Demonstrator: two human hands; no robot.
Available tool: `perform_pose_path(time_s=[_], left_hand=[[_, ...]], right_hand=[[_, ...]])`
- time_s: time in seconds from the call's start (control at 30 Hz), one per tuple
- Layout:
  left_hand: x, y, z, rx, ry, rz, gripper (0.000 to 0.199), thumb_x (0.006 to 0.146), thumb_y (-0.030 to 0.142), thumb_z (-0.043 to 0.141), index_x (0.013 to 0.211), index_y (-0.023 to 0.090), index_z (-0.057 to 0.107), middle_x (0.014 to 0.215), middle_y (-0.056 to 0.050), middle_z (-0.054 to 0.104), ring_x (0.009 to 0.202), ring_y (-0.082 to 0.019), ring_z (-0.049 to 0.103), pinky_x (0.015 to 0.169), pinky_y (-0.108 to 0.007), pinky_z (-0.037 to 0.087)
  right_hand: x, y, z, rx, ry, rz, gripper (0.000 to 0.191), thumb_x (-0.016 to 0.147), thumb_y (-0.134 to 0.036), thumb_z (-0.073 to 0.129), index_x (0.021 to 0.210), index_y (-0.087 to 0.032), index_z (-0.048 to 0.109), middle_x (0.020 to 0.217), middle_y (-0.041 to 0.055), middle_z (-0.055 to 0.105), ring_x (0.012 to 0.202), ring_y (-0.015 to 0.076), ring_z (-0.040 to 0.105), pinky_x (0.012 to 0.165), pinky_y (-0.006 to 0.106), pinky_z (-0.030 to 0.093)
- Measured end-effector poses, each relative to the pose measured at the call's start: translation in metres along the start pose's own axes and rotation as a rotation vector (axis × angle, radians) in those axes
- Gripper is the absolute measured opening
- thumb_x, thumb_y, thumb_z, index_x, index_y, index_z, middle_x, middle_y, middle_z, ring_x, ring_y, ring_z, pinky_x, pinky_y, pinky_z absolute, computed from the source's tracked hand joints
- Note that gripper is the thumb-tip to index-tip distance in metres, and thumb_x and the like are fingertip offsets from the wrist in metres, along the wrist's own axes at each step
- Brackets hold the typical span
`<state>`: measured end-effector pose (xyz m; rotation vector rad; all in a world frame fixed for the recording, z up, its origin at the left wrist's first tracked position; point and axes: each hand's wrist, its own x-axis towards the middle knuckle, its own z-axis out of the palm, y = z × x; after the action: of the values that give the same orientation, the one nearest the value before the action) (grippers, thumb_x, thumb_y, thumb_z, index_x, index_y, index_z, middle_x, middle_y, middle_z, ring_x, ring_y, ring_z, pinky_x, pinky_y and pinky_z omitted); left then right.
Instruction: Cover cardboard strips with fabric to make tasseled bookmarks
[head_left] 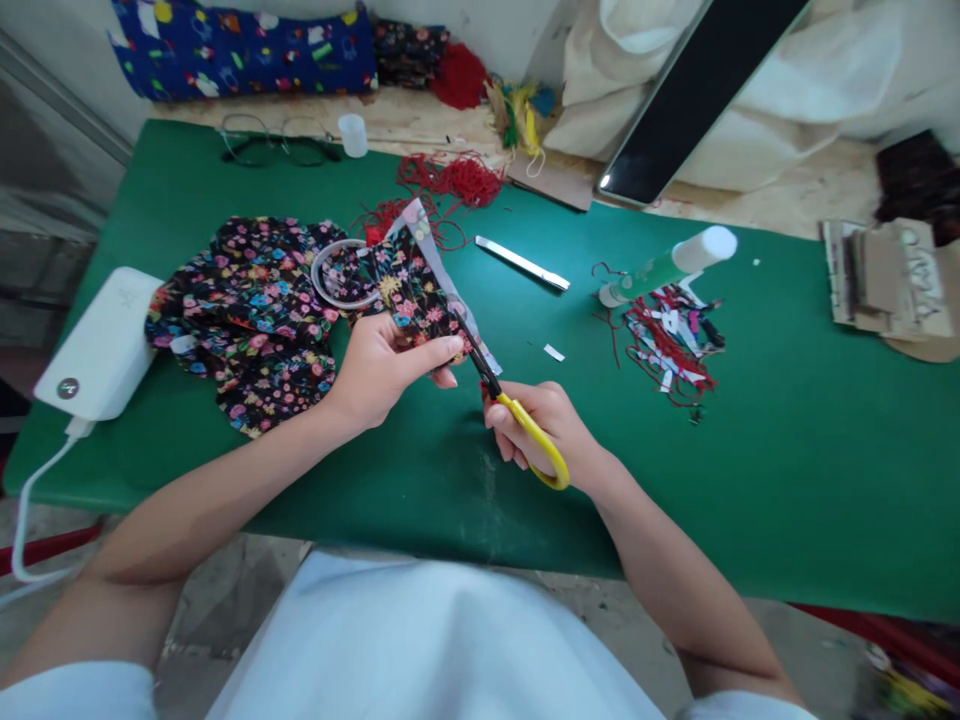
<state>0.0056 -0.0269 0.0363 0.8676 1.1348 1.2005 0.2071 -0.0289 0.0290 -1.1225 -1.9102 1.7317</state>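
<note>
Black fabric with a small flower print [255,300] lies bunched on the green table at the left, and one part is raised near the middle. My left hand [386,365] pinches that part between thumb and fingers. A pale strip [442,270] runs along its right edge. Scissors with yellow handles [536,440] are in my right hand [544,430], their dark blades at the fabric's edge beside the pale strip. A white ring [330,272] lies on the fabric, left of the raised part.
Around the work on the green table [787,450] are a white power bank [101,345], red threads [457,180], metal tweezers [523,263], a glue stick [667,265], a scrap pile [675,345], glasses [277,148] and cardboard pieces [892,280]. A dark-screened device [690,110] stands behind.
</note>
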Motion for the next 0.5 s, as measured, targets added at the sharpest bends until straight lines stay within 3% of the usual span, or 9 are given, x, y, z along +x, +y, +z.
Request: perform_pose_path(time_s=[0.5], left_hand=[[0.0025,0.0009,-0.0001,-0.019,0.007,-0.056,0.023,0.065,0.031,0.085,0.066,0.014,0.07,0.066,0.0,0.072,0.048,-0.009,0.064,0.048,-0.019,0.056]], right_hand=[[0.0004,-0.0009,0.0,0.034,-0.007,0.053,0.053,0.088,-0.067,0.053,0.064,-0.021,0.047,0.042,-0.0042,0.056,0.03,0.0076,0.049,0.033,0.018,0.034]])
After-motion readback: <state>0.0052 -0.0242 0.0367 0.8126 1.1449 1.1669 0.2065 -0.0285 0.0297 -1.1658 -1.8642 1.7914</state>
